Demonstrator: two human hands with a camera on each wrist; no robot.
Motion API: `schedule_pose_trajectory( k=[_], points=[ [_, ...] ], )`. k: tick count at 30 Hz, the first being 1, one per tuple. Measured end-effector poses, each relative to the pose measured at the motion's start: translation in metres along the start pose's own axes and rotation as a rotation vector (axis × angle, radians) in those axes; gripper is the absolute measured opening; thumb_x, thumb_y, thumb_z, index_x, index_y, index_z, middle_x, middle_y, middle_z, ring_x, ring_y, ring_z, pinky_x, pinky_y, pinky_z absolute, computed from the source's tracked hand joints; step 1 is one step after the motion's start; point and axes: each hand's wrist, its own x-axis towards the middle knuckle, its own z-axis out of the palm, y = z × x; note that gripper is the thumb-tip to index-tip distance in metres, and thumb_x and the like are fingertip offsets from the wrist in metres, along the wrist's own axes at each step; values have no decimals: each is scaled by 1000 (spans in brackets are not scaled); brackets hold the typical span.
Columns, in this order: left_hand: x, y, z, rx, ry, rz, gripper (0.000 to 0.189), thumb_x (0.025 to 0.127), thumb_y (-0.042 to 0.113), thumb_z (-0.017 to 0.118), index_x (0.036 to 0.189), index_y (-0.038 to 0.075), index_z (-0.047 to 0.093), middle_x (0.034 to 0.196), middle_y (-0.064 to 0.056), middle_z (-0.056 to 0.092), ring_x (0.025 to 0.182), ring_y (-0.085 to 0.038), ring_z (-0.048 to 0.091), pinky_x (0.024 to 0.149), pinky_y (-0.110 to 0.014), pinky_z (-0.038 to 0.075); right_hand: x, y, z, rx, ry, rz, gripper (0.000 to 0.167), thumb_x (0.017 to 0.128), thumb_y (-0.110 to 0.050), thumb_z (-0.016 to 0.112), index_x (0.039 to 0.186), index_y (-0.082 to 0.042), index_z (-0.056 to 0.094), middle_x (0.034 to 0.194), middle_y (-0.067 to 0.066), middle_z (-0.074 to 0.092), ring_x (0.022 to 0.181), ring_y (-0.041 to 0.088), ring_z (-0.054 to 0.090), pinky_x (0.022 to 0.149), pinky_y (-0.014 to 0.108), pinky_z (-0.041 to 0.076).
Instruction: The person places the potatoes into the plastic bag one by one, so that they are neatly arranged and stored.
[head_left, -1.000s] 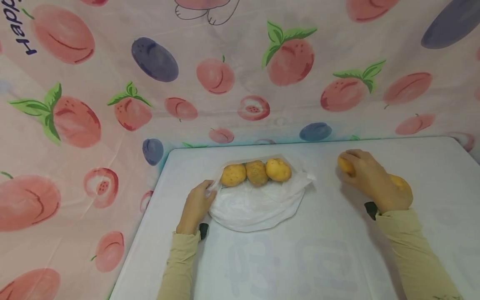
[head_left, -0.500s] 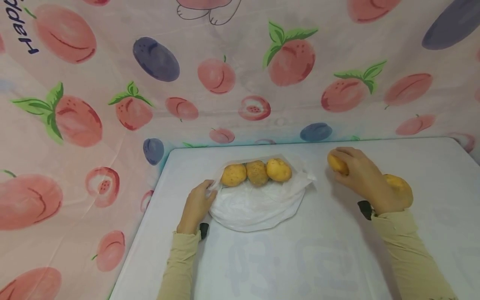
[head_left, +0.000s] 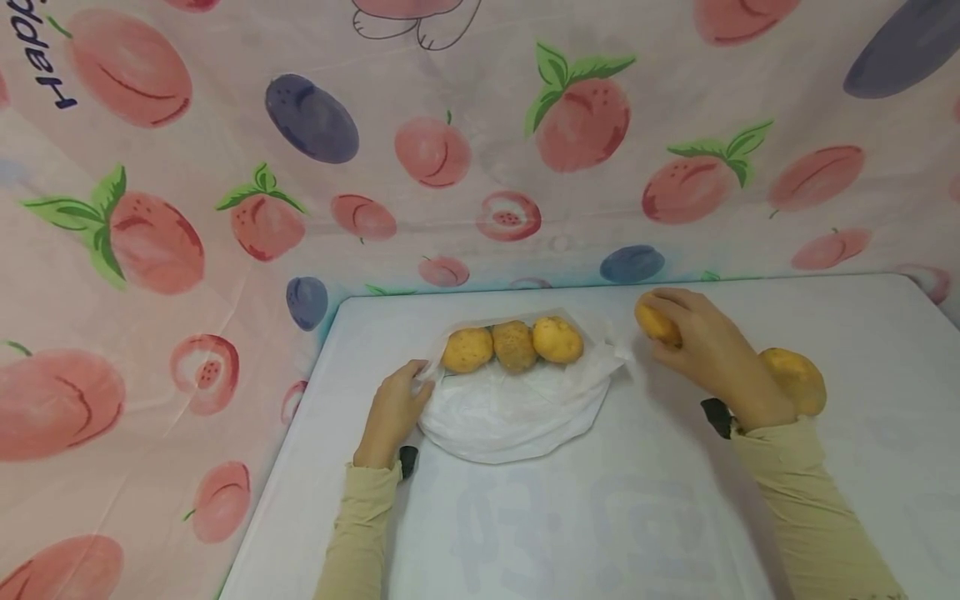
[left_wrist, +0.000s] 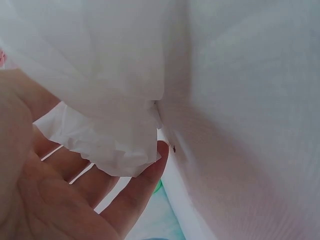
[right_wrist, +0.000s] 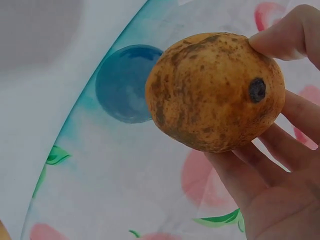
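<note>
A white plastic bag (head_left: 517,417) lies on the table with three potatoes (head_left: 513,346) in a row at its mouth. My left hand (head_left: 393,412) holds the left edge of the bag; in the left wrist view the thin plastic (left_wrist: 115,130) passes between thumb and curled fingers. To the right of the bag, my right hand (head_left: 705,346) grips another potato (head_left: 658,321) between thumb and fingertips. The right wrist view shows this potato (right_wrist: 215,92) brownish yellow, with a dark spot near the thumb.
One more potato (head_left: 795,382) sits on the white table (head_left: 675,533) beside my right wrist. A fruit-printed cloth (head_left: 450,83) hangs behind the table and along its left side. The bag's twisted corner (head_left: 615,358) points toward my right hand.
My right hand has moved left toward the bag with its potato, uncovering more of the potato by the wrist. The left hand and the bag have stayed in place.
</note>
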Motion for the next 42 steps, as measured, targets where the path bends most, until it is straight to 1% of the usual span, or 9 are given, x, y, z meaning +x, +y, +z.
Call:
schedule_pose_trajectory(
  k=[5,13,19,24,28,33,42],
  points=[
    [0,0,0,1,1,9,39,97,18,65,132,4,60,134,-15,62,127,-34,57,107,-49,46,3,-7,1,11,11,-27,54,73,5,73,125,8,61,130,26,56,117,43,53,95,59,47],
    [0,1,0,2,1,11,38,97,18,65,132,4,60,134,-15,63,127,-33,57,107,-49,46,7,-18,2,12,9,-51,54,73,5,73,126,7,61,131,24,56,118,41,53,96,58,49],
    [0,1,0,-3,-3,-1,39,97,19,65,132,4,60,135,-15,62,128,-33,56,108,-49,45,10,-27,2,24,-15,-42,55,75,3,72,129,5,60,133,23,55,121,41,52,97,58,49],
    [1,2,-1,3,-2,5,39,97,19,65,132,4,60,135,-15,62,128,-34,56,108,-49,45,12,-33,5,36,-32,-32,55,76,1,70,129,4,60,135,22,55,123,39,52,97,56,49],
    [1,2,-1,11,4,7,39,96,18,65,133,4,59,135,-16,62,128,-35,56,108,-50,45,14,-39,9,52,-45,-34,56,76,0,68,130,5,59,136,22,54,125,39,51,99,56,47],
    [0,0,1,11,-1,-1,39,97,19,65,133,5,59,136,-15,61,129,-34,55,109,-49,44,16,-45,11,43,-47,-37,56,76,-1,70,131,4,59,136,21,54,125,39,51,101,56,47],
    [0,0,1,8,8,7,39,96,18,65,132,5,60,135,-16,62,128,-35,56,108,-50,44,20,-56,14,72,-18,-107,54,77,-2,71,130,3,60,135,19,56,124,37,52,98,54,49]
  ],
)
